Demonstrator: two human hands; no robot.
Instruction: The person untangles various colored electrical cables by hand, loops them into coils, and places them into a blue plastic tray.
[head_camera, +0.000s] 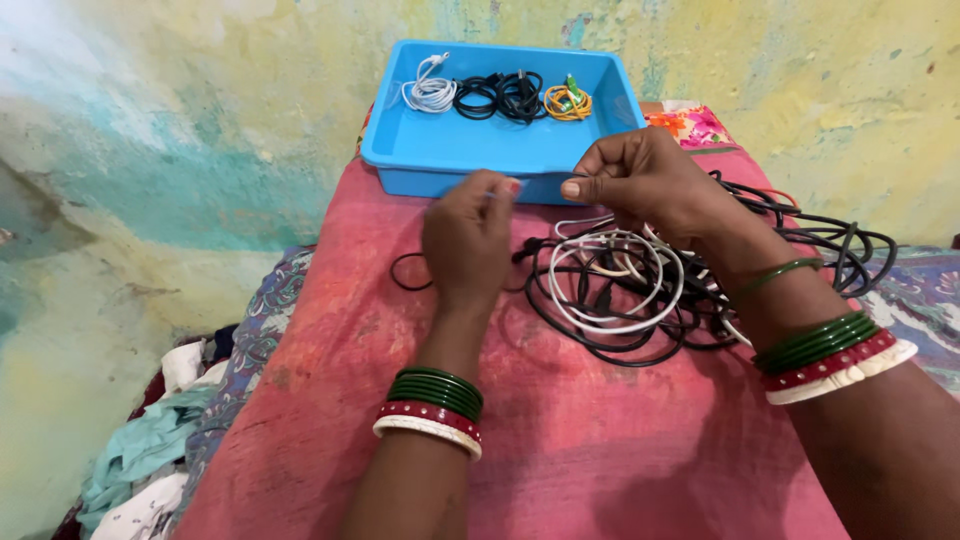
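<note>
My left hand (467, 238) and my right hand (640, 180) are raised close together over a red cloth (400, 400), fingertips pinched on a thin pale piece of cable stretched between them; the piece itself is blurred. Under my right hand lies a tangled pile of black and white cables (640, 290). Behind the hands stands a blue plastic tray (430, 150). It holds a coiled white cable (428, 93), coiled black cables (500, 96) and a coiled orange cable (567, 102) in a row at the back.
A small black loop (408, 272) lies on the cloth left of my left hand. A floral cloth (690, 125) shows behind the tray at right. Crumpled clothes (150, 450) lie low at left. A painted wall (200, 120) rises behind.
</note>
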